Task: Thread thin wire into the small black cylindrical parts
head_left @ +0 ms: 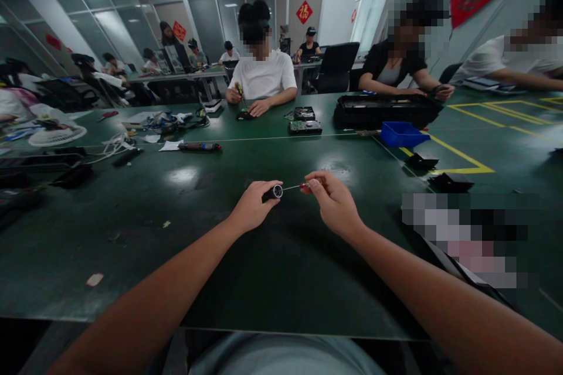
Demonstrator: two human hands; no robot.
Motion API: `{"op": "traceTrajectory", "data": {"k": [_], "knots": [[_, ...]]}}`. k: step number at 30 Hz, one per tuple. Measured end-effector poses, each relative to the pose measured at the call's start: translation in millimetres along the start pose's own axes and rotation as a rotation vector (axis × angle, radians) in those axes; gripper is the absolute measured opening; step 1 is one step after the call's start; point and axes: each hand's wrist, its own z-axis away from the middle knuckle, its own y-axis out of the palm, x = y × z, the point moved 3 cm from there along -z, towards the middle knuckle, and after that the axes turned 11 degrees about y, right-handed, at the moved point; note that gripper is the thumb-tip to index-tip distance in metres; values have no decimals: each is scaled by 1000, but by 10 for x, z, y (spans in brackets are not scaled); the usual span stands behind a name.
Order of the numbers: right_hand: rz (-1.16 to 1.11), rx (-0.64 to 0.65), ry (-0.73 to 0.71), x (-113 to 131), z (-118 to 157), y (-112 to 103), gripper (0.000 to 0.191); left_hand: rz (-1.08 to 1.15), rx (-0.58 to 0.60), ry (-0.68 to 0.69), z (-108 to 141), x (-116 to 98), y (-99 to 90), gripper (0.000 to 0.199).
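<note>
Near the middle of the head view, my left hand [254, 206] is closed around a small black cylindrical part [275, 191] with a pale ring at its round end. My right hand [334, 202] pinches the red handle of a thin screwdriver [292, 188], just to the right. The metal shaft points left, its tip at or very near the ringed end of the part; whether it touches is too small to tell. Both hands are held over the green table [246, 281].
A blue bin [402, 134] and a long black casing [387, 110] stand at the back right. Opened drives [305, 126] lie beyond my hands. A dark electric screwdriver [200, 146] lies back left, near cables [169, 122]. Across the table a person [264, 73] works.
</note>
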Motion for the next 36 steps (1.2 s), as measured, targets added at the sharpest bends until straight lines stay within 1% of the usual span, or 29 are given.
{"op": "traceTrajectory", "data": {"k": [2, 4, 5, 7, 9, 10, 16, 22, 27, 30, 33, 36], "knots": [[19, -10, 9, 9, -1, -8, 22, 0, -3, -7, -2, -10, -4, 41], [92, -40, 19, 36, -1, -33, 25, -1, 3, -15, -3, -20, -9, 41], [165, -61, 31, 53, -1, -48, 29, 0, 7, -19, -1, -24, -11, 42], [284, -115, 44, 94, 0, -83, 43, 1, 12, -28, 5, -27, -14, 43], [337, -136, 42, 127, 0, -102, 49, 2, 15, -32, 12, -22, -14, 43], [350, -136, 37, 137, 0, -104, 50, 1, 17, -32, 16, -15, -12, 43], [360, -103, -5, 124, 7, -78, 40, -4, 18, -26, 20, 33, -13, 44], [380, -72, -53, 129, 17, -83, 35, -9, 13, -33, 21, 20, -25, 42], [304, -24, -99, 159, 28, -60, 19, -13, 17, -34, 19, 1, -33, 43], [298, -5, -121, 172, 36, -43, 11, -11, 22, -34, 15, -8, -26, 43], [288, 19, -91, 158, 37, -38, 15, -11, 32, -38, 13, -14, -12, 42], [285, 16, -52, 132, 37, -44, 31, -3, 38, -29, 15, -15, 1, 41]]}}
